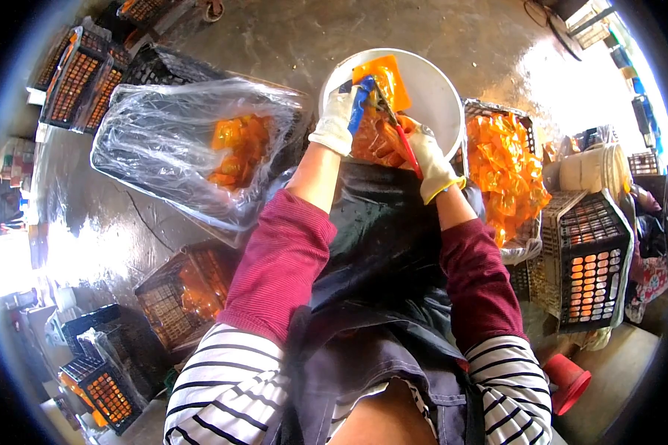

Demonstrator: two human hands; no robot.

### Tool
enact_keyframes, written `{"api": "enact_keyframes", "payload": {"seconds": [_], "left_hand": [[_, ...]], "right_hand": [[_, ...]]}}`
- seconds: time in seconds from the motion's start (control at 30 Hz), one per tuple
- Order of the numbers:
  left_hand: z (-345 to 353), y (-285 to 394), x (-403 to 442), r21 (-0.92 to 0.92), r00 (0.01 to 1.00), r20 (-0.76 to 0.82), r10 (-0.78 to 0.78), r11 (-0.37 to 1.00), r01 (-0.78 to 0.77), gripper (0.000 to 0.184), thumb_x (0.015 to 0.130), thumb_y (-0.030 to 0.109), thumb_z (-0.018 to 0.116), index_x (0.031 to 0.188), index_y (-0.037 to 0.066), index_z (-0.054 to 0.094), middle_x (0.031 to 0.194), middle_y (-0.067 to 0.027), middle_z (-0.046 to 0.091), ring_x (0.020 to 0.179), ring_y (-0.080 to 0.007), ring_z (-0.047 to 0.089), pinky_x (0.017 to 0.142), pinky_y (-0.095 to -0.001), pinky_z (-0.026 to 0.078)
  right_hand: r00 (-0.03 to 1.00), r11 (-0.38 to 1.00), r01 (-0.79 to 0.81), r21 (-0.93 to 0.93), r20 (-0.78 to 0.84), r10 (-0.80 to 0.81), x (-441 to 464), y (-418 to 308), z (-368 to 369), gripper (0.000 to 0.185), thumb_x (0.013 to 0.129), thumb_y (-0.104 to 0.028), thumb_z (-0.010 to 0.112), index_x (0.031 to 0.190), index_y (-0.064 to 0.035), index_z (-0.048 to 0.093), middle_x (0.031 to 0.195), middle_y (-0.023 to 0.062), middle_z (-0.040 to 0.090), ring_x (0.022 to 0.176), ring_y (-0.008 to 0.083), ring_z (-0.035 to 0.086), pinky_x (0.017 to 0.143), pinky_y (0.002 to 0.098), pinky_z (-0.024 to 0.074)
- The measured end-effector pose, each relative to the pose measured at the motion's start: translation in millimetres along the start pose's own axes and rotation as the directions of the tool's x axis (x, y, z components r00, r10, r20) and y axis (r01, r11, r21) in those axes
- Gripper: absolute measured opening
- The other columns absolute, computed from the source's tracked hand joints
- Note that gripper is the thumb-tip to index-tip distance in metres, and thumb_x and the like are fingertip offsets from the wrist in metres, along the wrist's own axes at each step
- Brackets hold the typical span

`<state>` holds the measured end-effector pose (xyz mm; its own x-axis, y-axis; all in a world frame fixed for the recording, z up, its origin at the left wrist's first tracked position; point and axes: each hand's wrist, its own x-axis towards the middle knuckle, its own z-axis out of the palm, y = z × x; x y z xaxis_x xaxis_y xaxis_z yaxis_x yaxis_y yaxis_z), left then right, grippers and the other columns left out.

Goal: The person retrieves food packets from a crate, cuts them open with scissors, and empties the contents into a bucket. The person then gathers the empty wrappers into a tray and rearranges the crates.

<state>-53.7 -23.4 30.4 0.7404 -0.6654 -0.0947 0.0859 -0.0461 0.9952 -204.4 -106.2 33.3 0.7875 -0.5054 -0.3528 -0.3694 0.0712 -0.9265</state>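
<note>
My left hand (341,117), in a white glove with blue fingers, grips an orange plastic pouch (392,80) over a white bucket (441,89). In my right hand (430,159), gloved in white with orange fingers and a yellow cuff edge, is a pair of red-handled scissors (406,148). The dark blades reach up to the pouch's lower part; whether they have cut into it I cannot tell. Orange material (367,139) shows low in the bucket, partly hidden by my hands.
A crate (148,148) lined with clear plastic stands on the left with several orange pouches (237,152) inside. To the right, a crate (528,245) is heaped with orange pouches (501,167). More black crates (590,259) stand around, and a red bucket (568,383) is at lower right.
</note>
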Motion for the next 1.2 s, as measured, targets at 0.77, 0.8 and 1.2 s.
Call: {"api": "enact_keyframes", "payload": {"seconds": [0.77, 0.8, 1.2], "left_hand": [[-78, -7, -7, 0.133, 0.891, 0.218, 0.397, 0.893, -0.431, 0.034, 0.093, 0.015, 0.047, 0.122, -0.001, 0.049, 0.115, -0.0146, 0.06, 0.109, -0.0229, 0.057, 0.092, -0.0311, 0.048], [-100, -3, -14, 0.445, 0.818, 0.217, 0.532, 0.692, -0.568, 0.031, 0.092, 0.011, 0.046, 0.12, 0.002, 0.053, 0.113, -0.0127, 0.061, 0.108, -0.0205, 0.057, 0.09, -0.0303, 0.047], [-279, -68, -62, 0.699, 0.739, -0.57, -0.36, 0.261, 0.666, 0.046, 0.085, 0.045, 0.058, 0.117, 0.011, 0.058, 0.104, -0.0134, 0.065, 0.095, -0.0308, 0.062, 0.083, -0.0393, 0.047]], "right_hand": [[0.94, 0.61, 0.33, 0.72, -0.189, -0.285, 3, 8, -60, 0.05, 0.087, -0.048, 0.051, 0.103, -0.0014, 0.057, 0.087, 0.009, 0.061, 0.069, 0.0174, 0.056, 0.061, 0.0283, 0.0452], [0.924, 0.457, 0.331, 0.825, -0.187, -0.333, 14, 33, -80, 0.056, 0.084, -0.05, 0.052, 0.11, 0.0001, 0.053, 0.098, 0.0118, 0.06, 0.082, 0.0212, 0.056, 0.072, 0.0321, 0.0453], [0.909, 0.284, 0.007, 0.959, 0.113, -0.401, 18, 17, -67, 0.061, 0.085, -0.047, 0.055, 0.123, 0.0009, 0.048, 0.12, 0.0072, 0.054, 0.11, 0.0246, 0.046, 0.098, 0.0409, 0.0308]]}}
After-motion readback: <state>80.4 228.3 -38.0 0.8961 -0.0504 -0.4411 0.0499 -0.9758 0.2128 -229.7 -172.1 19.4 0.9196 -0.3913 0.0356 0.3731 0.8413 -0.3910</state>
